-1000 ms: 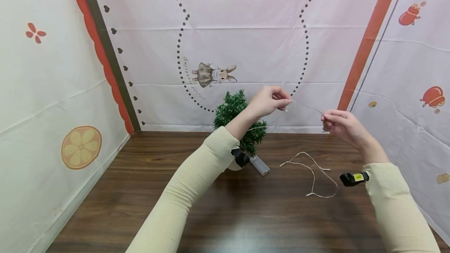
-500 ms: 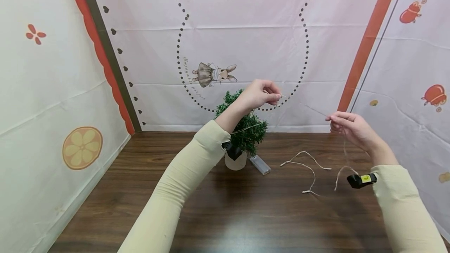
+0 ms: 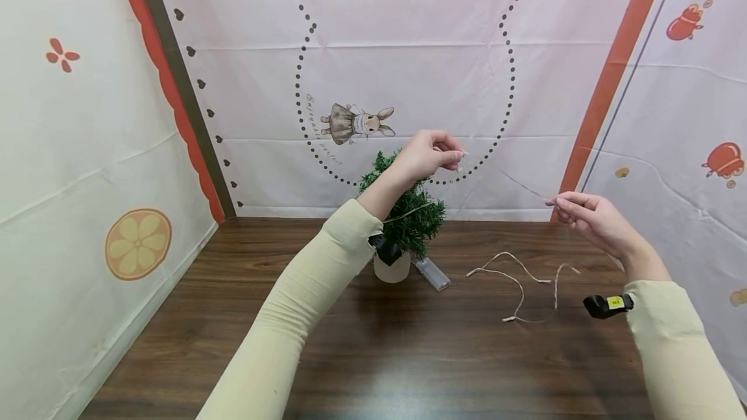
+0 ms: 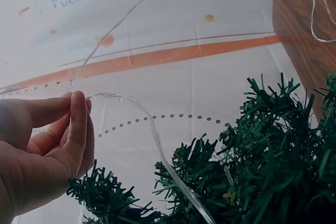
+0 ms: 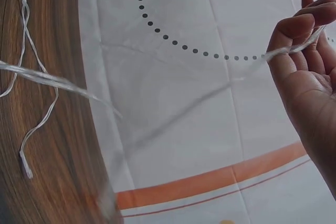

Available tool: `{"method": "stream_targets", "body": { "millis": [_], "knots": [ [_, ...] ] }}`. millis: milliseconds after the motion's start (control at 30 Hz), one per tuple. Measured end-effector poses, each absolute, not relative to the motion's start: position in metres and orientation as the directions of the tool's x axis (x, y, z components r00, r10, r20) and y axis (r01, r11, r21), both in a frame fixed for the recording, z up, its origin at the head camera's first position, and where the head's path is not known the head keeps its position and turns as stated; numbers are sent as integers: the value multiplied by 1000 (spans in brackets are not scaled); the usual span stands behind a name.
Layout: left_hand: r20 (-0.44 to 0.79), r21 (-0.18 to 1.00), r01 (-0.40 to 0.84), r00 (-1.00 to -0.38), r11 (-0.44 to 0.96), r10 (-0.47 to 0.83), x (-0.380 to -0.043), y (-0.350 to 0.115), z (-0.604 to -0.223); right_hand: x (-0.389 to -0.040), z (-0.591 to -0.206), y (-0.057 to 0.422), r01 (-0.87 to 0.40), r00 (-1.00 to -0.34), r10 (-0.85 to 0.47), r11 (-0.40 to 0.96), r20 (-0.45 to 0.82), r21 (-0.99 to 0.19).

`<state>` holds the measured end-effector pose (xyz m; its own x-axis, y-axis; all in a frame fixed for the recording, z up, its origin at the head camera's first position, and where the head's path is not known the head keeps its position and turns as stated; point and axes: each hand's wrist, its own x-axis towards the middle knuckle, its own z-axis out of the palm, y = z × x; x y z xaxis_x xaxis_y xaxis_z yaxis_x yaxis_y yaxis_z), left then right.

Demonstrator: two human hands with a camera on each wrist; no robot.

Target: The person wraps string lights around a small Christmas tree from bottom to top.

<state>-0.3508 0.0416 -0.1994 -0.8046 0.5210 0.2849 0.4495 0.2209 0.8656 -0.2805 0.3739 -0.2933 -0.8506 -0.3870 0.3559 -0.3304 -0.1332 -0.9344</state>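
Right hand (image 3: pixel 598 219): nearest; thumb and forefinger pinch the wire. Fault I would expect: too hard a pull, tightening the span and drawing it out of the other pinch.

Slack cord (image 3: pixel 506 275): on the wood-grain table (image 3: pixel 455 355), in loose bends with small white tips; I cannot confirm that all of it belongs to the held length. Fault: lifted carelessly, it could knot or catch on itself.

Left hand (image 3: pixel 426 154): raised above and just right of the tree's top as I see it; thumb and fingertips grasp the wire. Fault: if that pinch loosens, I judge the strand could sag off the needles.

Clear string-light wire (image 4: pixel 184 186): runs from the right hand to the left, then bends down over the foliage.

Clear battery box (image 3: pixel 433 274): on the table, beside the pot. Its connection is hidden from me; if joined, a tug could drag it.

Artificial miniature pine (image 3: pixel 417 219): upright in a whitish pot (image 3: pixel 392 269). Fault: a sideways pull on snagged wire could tip it.

Printed backdrop cloth (image 3: pixel 397 18): farthest, behind all.
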Motion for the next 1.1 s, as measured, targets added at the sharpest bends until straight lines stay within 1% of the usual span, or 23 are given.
{"method": "stream_targets", "body": {
  "millis": [233, 467, 700, 900, 1100],
  "knots": [
    [298, 883, 431, -823, 189, 484, -354, 39, -195, -276, -296, 384, -333, -836, -401, -171, 374, -927],
    [289, 897, 410, -827, 166, 482, -357, 35, -191, -274, -300, 395, -343, -819, -415, -201, 397, -918],
    [289, 895, 408, -838, 179, 463, -362, 26, -185, -273, -306, 406, -311, -805, -394, -358, 444, -881],
    [275, 916, 374, -851, 148, 446, -367, 21, -179, -272, -310, 416, -312, -816, -357, -390, 455, -866],
    [233, 948, 304, -867, 97, 441, -372, 15, -175, -275, -313, 421, -287, -789, -390, -449, 474, -846]
  ]
}}
